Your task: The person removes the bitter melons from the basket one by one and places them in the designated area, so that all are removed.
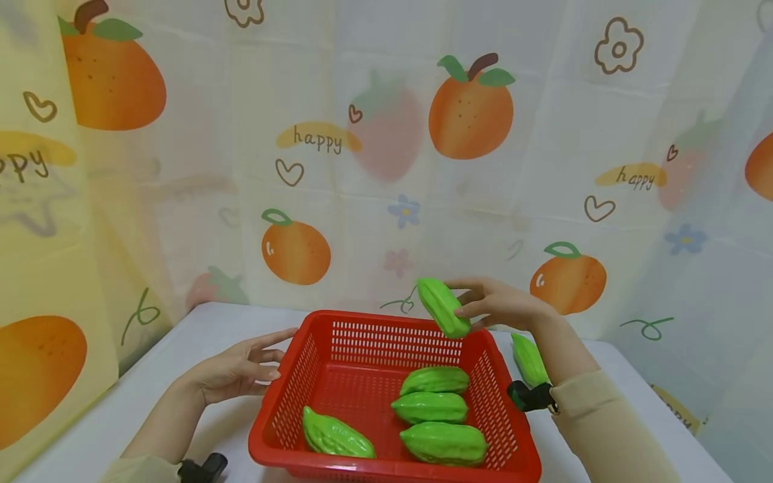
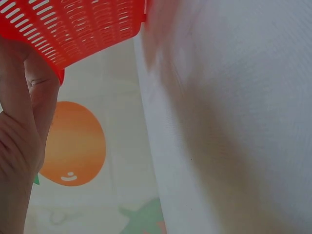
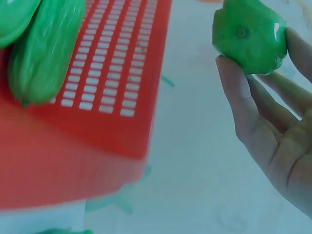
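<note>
My right hand [image 1: 504, 305] pinches a green bitter melon [image 1: 443, 308] between thumb and fingers, up above the far right corner of the red basket [image 1: 368, 463]. In the right wrist view, one end of this bitter melon [image 3: 249, 36] faces the camera. Three more bitter melons [image 1: 433, 408] lie in a row along the basket's right side, and another one [image 1: 337, 435] rests at its front left. My left hand [image 1: 238, 369] is at the basket's left rim, fingers fairly straight against its outside. In the left wrist view, its fingertips are hidden by the rim [image 2: 61, 75].
On the white table [image 1: 223, 322], a further bitter melon [image 1: 529, 359] lies right of the basket, partly covered by my right forearm. Behind the table hangs a curtain [image 1: 374, 235] printed with oranges and flowers. Wrist cameras [image 1: 531, 396] are strapped to both wrists.
</note>
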Tool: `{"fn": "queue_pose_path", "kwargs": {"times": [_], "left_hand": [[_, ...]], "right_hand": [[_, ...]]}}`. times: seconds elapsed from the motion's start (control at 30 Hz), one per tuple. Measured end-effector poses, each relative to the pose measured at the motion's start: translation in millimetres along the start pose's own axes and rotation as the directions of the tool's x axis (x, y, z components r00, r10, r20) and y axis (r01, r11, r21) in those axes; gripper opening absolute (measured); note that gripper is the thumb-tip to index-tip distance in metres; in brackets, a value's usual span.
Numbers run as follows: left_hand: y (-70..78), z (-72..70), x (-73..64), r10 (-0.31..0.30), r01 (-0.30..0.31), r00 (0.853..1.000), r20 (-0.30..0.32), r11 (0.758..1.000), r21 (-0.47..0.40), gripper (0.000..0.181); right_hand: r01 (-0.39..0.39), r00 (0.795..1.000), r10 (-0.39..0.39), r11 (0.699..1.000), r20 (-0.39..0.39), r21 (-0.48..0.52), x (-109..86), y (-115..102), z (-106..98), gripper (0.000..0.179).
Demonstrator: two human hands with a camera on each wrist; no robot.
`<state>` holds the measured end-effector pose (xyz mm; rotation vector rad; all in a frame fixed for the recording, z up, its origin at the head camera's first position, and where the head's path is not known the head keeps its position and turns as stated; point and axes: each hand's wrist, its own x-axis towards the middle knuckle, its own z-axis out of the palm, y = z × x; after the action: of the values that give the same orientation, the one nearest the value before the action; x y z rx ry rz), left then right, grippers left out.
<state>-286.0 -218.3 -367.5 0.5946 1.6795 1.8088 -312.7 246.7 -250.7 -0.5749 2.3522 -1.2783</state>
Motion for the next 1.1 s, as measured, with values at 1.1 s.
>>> {"fn": "queue_pose_path", "kwargs": {"times": [1.1], "left_hand": [[-2.3, -0.6, -1.2, 0.016, -0.016, 1.000, 0.014, 1.000, -0.007, 0.077]], "right_hand": [[-0.100, 0.962, 0.110, 0.994, -0.249, 0.052, -62.0, 79, -48, 0.078]]}}
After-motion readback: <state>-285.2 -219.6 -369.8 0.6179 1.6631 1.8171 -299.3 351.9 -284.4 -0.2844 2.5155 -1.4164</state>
